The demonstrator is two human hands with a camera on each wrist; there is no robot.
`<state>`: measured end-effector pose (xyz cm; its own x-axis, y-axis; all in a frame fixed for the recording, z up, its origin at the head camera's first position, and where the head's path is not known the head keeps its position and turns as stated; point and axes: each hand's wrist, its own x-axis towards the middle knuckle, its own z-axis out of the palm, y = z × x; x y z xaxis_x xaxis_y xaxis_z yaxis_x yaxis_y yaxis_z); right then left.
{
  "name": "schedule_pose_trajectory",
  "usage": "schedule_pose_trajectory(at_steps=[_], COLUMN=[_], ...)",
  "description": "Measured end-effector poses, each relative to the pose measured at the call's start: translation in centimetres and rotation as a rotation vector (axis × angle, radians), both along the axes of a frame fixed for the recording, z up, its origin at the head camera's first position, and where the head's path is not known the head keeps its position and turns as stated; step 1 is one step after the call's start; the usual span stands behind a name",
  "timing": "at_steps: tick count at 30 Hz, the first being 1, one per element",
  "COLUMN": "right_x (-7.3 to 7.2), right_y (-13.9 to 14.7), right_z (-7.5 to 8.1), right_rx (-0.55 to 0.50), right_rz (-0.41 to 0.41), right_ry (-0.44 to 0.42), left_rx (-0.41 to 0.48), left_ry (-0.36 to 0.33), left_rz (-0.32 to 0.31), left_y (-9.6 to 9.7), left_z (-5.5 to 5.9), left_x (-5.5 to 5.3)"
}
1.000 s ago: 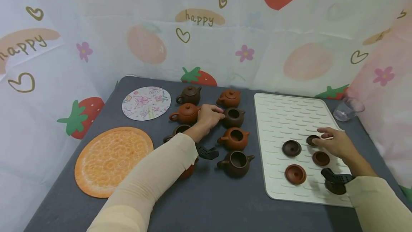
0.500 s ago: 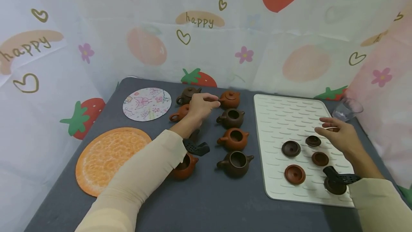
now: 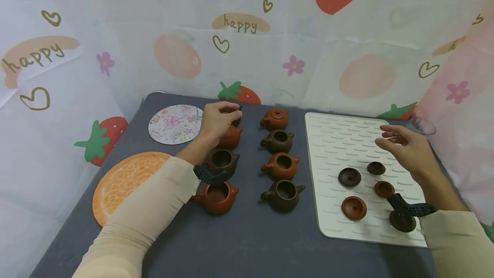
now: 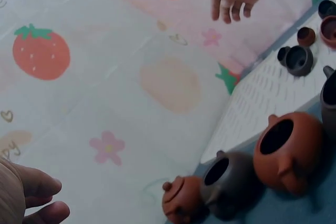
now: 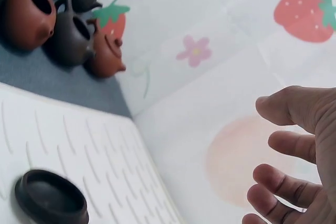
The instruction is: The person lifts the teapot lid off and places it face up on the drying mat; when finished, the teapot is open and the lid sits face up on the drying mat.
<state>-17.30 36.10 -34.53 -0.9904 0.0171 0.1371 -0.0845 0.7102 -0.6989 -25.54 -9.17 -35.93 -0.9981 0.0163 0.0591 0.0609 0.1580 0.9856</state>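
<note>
My left hand [image 3: 218, 119] hovers over the back of the left teapot row, fingers loosely bent and holding nothing. It mostly hides a dark teapot [image 3: 239, 118] and partly covers a red clay teapot [image 3: 230, 138]. Nearer in that row, a dark teapot [image 3: 222, 163] and a red one [image 3: 218, 199] stand without lids. The right row has a lidded red teapot [image 3: 275, 119] at the back, then lidless ones: dark [image 3: 279, 141], red [image 3: 287, 170] and dark [image 3: 284, 203]. My right hand [image 3: 407, 147] is raised above the white mat [image 3: 328, 140], fingers relaxed and apart, with nothing in them.
Several loose lids lie on the mat, among them a dark lid [image 3: 349, 177], a small dark lid [image 3: 376, 168] and a red lid [image 3: 353, 208]. A clear cup [image 3: 423, 126] stands behind my right hand. Left lie a flowered round mat [image 3: 171, 125] and an orange round mat [image 3: 135, 179].
My left hand has moved left and back, from between the two rows to over the back-left teapot. My right hand has lifted off the small dark lid and away toward the back.
</note>
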Motion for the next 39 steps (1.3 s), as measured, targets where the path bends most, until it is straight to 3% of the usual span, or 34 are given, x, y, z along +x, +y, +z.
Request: schedule_pose_trajectory(at_steps=[6,11,20,26,39], right_x=[-0.1,-0.1,-0.3,-1.0,-4.4], right_y=[-2.3,-4.4,-7.5,-9.5,-15.5], right_z=[1.3,2.1,3.7,4.4,4.4], right_rx=[-0.038,-0.034,-0.054,-0.104,-0.186], right_rz=[0.025,0.074,0.158,0.243,0.394], right_ry=[0.034,0.061,0.081,0.147,0.145], left_rx=[0.018,-0.005,-0.036,-0.038,-0.033], left_ry=[0.027,0.005,-0.025,-0.036,-0.124], left_rz=[0.038,0.079,0.151,0.132,0.064], left_y=[-2.4,-4.1,-5.6,-6.3,-7.3], left_z=[-1.1,-2.7,-5.5,-6.5,-8.9], left_x=[0.1,0.1,-0.3,-0.7,-0.7])
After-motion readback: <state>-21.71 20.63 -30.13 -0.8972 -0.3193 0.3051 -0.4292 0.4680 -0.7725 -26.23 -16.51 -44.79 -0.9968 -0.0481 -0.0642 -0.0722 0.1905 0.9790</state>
